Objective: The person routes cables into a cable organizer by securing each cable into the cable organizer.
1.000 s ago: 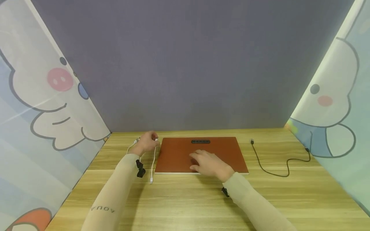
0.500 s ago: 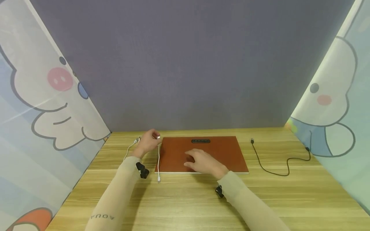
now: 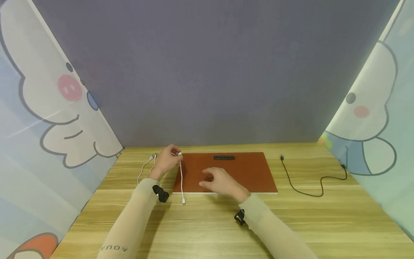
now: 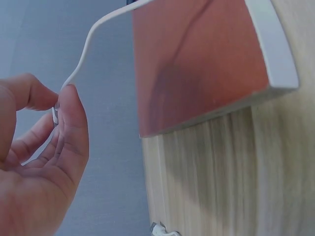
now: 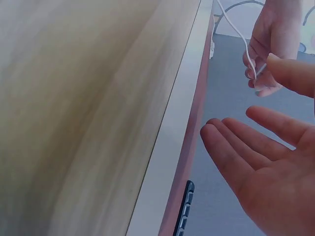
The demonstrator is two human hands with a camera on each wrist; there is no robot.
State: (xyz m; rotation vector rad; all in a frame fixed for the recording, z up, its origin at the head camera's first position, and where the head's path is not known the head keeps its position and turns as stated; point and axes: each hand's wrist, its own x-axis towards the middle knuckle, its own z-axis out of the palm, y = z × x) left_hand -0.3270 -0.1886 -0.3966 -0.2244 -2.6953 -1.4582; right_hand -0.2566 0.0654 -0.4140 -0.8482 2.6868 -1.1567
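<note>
My left hand (image 3: 167, 160) pinches one end of a short white USB cable (image 3: 182, 180) between thumb and forefinger, above the left edge of a reddish-brown board (image 3: 245, 176). From the fingers the cable hangs down, its free plug (image 3: 183, 201) near the board's front left corner. In the left wrist view the pinched plug (image 4: 55, 116) shows partly between the fingertips. My right hand (image 3: 220, 181) hovers over the board's front middle, fingers relaxed and holding nothing. A black slotted cable holder (image 3: 224, 157) lies at the board's back edge.
Another white cable (image 3: 142, 169) lies on the wooden table (image 3: 207, 226), left of the board and partly behind my left arm. To the right lies a black USB cable (image 3: 302, 194). A grey panel (image 3: 220, 72) stands behind the table.
My left hand has carried the white cable to the right, from beside the board to over its left edge. My right hand has shifted left above the board.
</note>
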